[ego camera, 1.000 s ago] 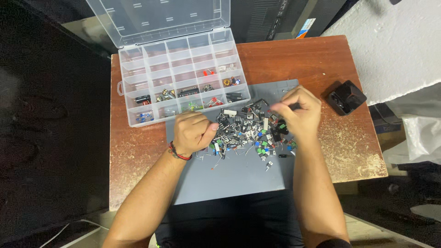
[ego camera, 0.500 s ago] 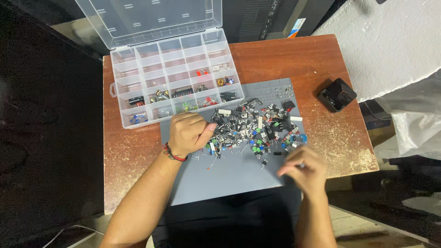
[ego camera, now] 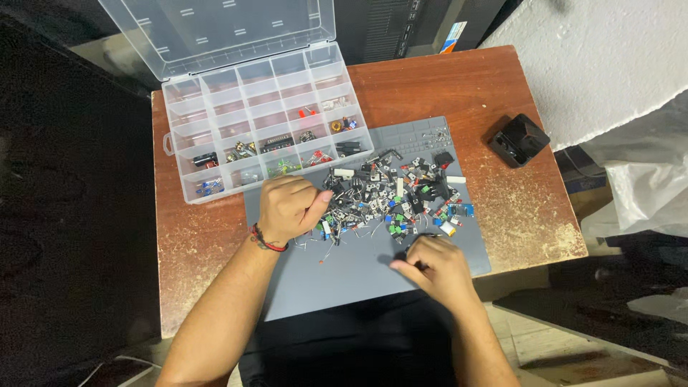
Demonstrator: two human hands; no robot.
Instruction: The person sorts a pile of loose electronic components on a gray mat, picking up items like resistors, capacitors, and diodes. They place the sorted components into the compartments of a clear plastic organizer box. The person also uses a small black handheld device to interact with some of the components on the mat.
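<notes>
- A clear plastic compartment organiser box (ego camera: 265, 122) is lying open on the worn reddish-brown wooden table (ego camera: 444, 86), its lid tilted back; several of the nearer and middle compartments are holding a few small parts each, while the far rows are looking mostly bare.
- A loose heap of small mixed electronic components (ego camera: 398, 197), black, green, blue and white, is lying on the grey rubber work mat (ego camera: 358, 272), just beside the organiser box; the bulk of it appears to be unsorted as yet.
- The left hand (ego camera: 290, 208) is resting at the left edge of the heap, fingers curled in and thumb pressed to forefinger; whether a part is caught between them cannot be told.
- The right hand (ego camera: 433, 269) is lying on the work mat just below the heap, fingers drawn together with their tips on the mat; whether they are pinching anything cannot be told.
- A small black box-shaped object (ego camera: 519, 140) is sitting apart near the right edge of the table.
- Judged from the layout, the sorting is in an early to middle stage.
</notes>
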